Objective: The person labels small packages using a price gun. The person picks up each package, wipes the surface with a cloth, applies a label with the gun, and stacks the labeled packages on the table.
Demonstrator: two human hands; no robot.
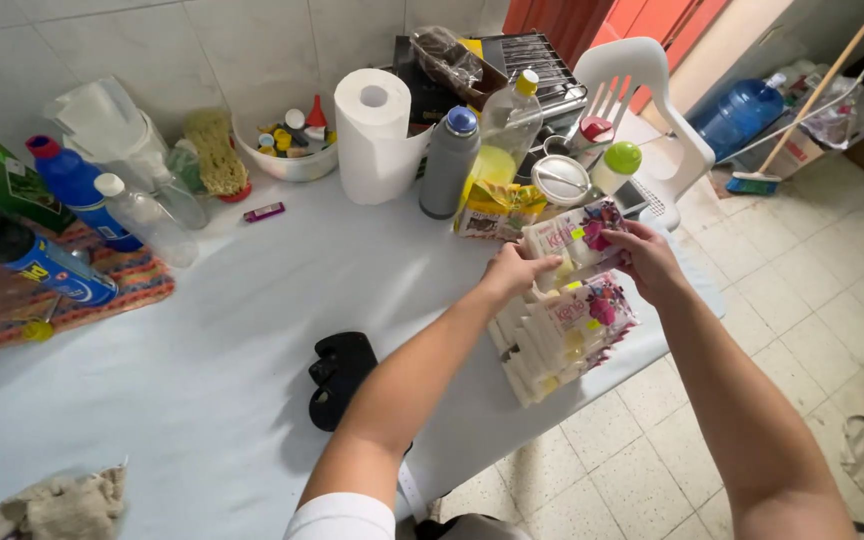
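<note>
We see our two bare forearms, no watch, rings or gloves on our left hand [515, 268] or right hand [649, 262]; at seven o'clock, a short white sleeve [342, 517] caps our left upper arm.

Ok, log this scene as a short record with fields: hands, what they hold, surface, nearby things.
left hand: left hand grips the top pale wrapped packet with red flower print
right hand: right hand grips the same packet's other end
below: stack of similar flower-print packets at the table edge
surface: white table
nearby: white paper towel roll; grey bottle with blue cap; black object
</note>
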